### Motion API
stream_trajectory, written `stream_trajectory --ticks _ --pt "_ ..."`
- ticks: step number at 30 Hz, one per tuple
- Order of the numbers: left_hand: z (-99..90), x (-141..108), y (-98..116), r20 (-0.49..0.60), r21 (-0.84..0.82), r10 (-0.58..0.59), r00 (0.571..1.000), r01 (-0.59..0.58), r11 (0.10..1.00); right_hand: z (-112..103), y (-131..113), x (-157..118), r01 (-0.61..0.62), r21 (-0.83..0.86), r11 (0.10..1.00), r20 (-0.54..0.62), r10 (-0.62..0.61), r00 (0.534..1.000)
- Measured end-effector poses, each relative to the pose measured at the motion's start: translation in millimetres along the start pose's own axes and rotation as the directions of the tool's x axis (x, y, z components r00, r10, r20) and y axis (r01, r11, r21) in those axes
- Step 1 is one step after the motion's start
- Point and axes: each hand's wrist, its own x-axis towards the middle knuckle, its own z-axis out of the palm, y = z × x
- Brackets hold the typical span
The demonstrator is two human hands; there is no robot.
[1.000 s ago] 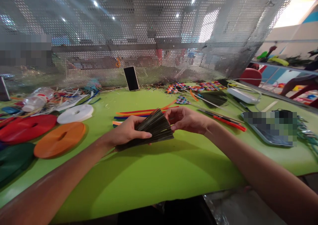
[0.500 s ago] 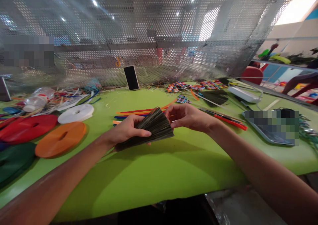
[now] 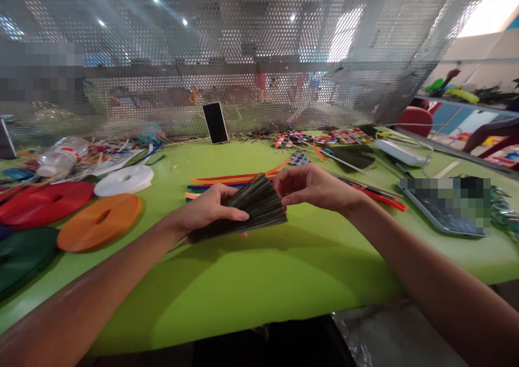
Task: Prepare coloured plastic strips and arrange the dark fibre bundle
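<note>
A fanned bundle of dark, thin strips (image 3: 259,205) is held above the green table (image 3: 243,286). My left hand (image 3: 213,210) is closed on its narrower left part, with the thumb lying on top. My right hand (image 3: 306,188) is at the right end of the bundle, fingers curled and thumb close to the strip edges; its fingertips are partly hidden by the bundle. Behind my left hand lie flat coloured strips (image 3: 198,181) in red, orange and blue.
Ribbon rolls in white (image 3: 140,180), orange (image 3: 81,232), red (image 3: 71,193) and green (image 3: 28,253) lie left. A phone (image 3: 216,122) stands at the back. Right are red-handled tools (image 3: 381,195), another phone (image 3: 441,210) and a white power strip (image 3: 401,153).
The camera view has shifted slightly. Both hands and the bundle keep nearly the same pose, with the bundle a little further right in the picture.
</note>
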Motion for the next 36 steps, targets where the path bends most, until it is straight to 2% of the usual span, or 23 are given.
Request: stream_trajectory --ticks 11,16,20,22,23,24,26,27,28,29,31,33,36 --pt "-0.3 1.8 0.6 0.004 -0.012 -0.022 1.0 0.022 1.0 -1.9 1.9 0.6 -0.006 0.012 1.0 0.005 0.006 1.0" --pt "1.4 2.0 0.8 -0.012 0.034 0.028 1.0 -0.028 0.999 -0.7 0.4 -0.5 0.008 -0.021 1.0 -0.023 -0.009 1.0" --pt "4.0 2.3 3.5 0.003 0.166 0.085 0.996 -0.084 0.983 0.6 -0.2 -0.8 0.011 -0.05 0.999 -0.06 -0.014 0.998" --pt "4.2 3.0 4.4 -0.023 0.31 0.198 0.98 -0.181 0.933 1.0 0.0 -0.2 0.005 -0.054 0.999 -0.093 -0.009 0.996" --pt "4.3 3.2 4.8 -0.055 0.414 0.296 0.954 -0.248 0.876 1.3 0.2 0.1 0.005 -0.048 0.999 -0.119 -0.01 0.993" --pt "4.6 3.0 5.4 -0.09 0.536 0.422 0.902 -0.313 0.784 1.9 0.6 0.5 0.01 -0.037 0.999 -0.152 -0.016 0.988" --pt "6.9 0.9 7.2 -0.105 0.774 0.668 0.737 -0.362 0.52 4.3 1.5 1.4 0.025 -0.005 1.0 -0.223 -0.026 0.974" --pt "9.2 -0.9 8.5 -0.073 0.86 0.755 0.651 -0.342 0.378 6.5 2.0 1.7 0.033 0.015 0.999 -0.249 -0.029 0.968" --pt "12.5 -2.9 9.9 -0.021 0.916 0.811 0.585 -0.313 0.25 9.2 2.5 2.0 0.043 0.035 0.998 -0.267 -0.032 0.963" --pt "16.6 -5.1 11.3 0.041 0.946 0.833 0.552 -0.289 0.146 12.6 3.0 2.2 0.051 0.053 0.997 -0.272 -0.035 0.962" --pt "26.4 -8.5 13.5 0.136 0.959 0.831 0.539 -0.282 0.026 20.3 3.9 2.1 0.068 0.08 0.994 -0.263 -0.045 0.964" --pt "35.6 -10.2 14.7 0.148 0.951 0.845 0.514 -0.309 0.021 27.9 4.3 1.5 0.084 0.092 0.992 -0.26 -0.057 0.964" --pt "44.0 -10.9 15.9 0.108 0.94 0.878 0.466 -0.334 0.061 35.8 3.5 -0.5 0.104 0.103 0.989 -0.28 -0.072 0.957"
